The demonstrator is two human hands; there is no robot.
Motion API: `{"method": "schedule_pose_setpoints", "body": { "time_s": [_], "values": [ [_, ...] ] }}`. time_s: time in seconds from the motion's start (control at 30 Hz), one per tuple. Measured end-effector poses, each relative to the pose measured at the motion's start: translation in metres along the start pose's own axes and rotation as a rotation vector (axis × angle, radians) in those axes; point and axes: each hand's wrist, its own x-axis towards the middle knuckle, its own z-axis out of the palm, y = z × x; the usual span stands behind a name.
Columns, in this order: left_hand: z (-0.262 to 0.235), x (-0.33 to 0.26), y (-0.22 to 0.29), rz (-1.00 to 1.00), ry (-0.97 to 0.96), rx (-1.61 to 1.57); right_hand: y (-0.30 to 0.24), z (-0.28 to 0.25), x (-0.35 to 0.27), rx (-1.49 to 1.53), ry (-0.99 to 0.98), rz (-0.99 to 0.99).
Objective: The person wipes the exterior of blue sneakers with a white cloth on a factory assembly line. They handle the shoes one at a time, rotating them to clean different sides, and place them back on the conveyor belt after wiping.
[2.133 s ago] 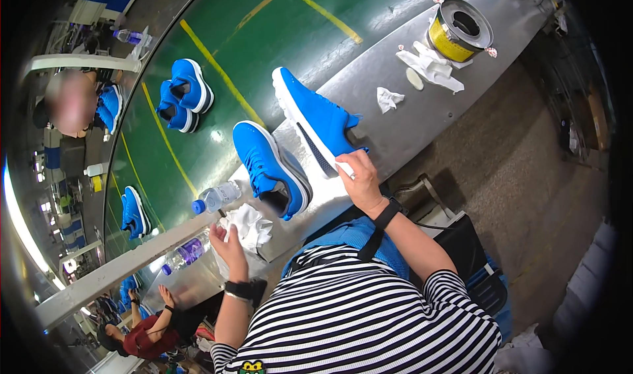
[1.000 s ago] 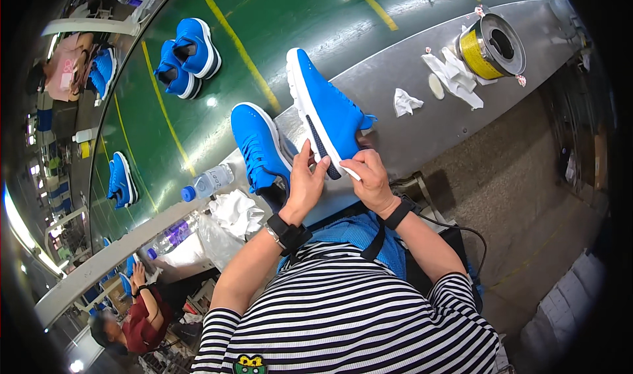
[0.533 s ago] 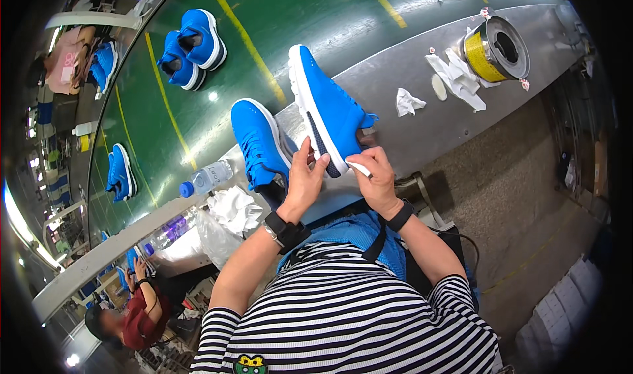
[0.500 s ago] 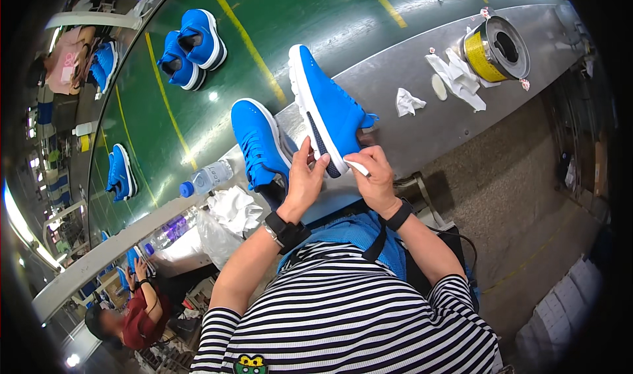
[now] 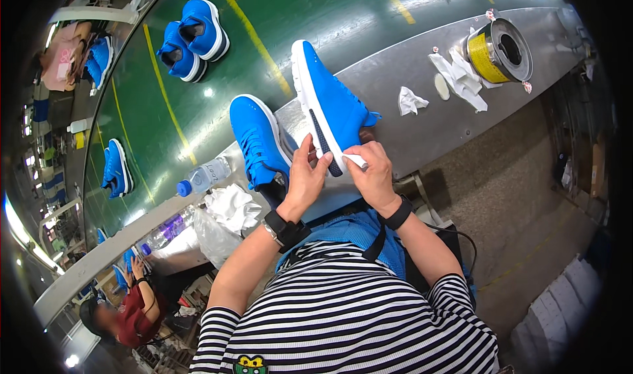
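A blue sneaker (image 5: 328,100) with a white sole and a dark heel strip lies on its side on the metal ledge, toe pointing away from me. My left hand (image 5: 306,183) grips its sole near the heel, thumb on the dark strip. At the heel end, my right hand (image 5: 374,175) pinches a small white piece (image 5: 356,161), perhaps an eraser or folded cloth, against the shoe. Just left stands the other blue sneaker (image 5: 252,136), upright, its laces toward the left and its heel near my left wrist.
Beyond the ledge (image 5: 382,84), a green conveyor belt (image 5: 264,18) carries a pair of blue sneakers (image 5: 204,31). On the right are a metal can (image 5: 501,51) and crumpled white cloths (image 5: 456,77). A water bottle (image 5: 210,174) and white paper (image 5: 232,207) lie left; a co-worker (image 5: 135,318) sits lower left.
My right hand and the white piece have shifted slightly along the heel. The left hand keeps its grip. Shoes on the belt sit a little farther toward the upper left.
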Motion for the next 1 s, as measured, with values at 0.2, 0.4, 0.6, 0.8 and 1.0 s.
{"method": "schedule_pose_setpoints", "body": {
  "time_s": [0.2,0.4,0.6,0.8,1.0],
  "values": [
    [0.0,0.0,0.002,0.019,-0.008,-0.023,0.001,-0.005,0.002,0.027,-0.069,0.05],
    [0.0,0.001,0.012,-0.026,-0.019,0.001,0.001,0.0,0.007,0.026,-0.051,0.063],
    [0.001,0.002,0.004,-0.012,-0.02,-0.004,0.005,-0.009,0.009,0.036,-0.125,0.011],
    [0.0,0.002,0.009,-0.037,-0.025,0.018,0.007,-0.008,0.01,0.044,-0.128,-0.002],
    [0.0,0.002,0.014,-0.039,-0.023,-0.004,0.005,-0.008,0.011,0.08,-0.147,0.081]
  ]
}}
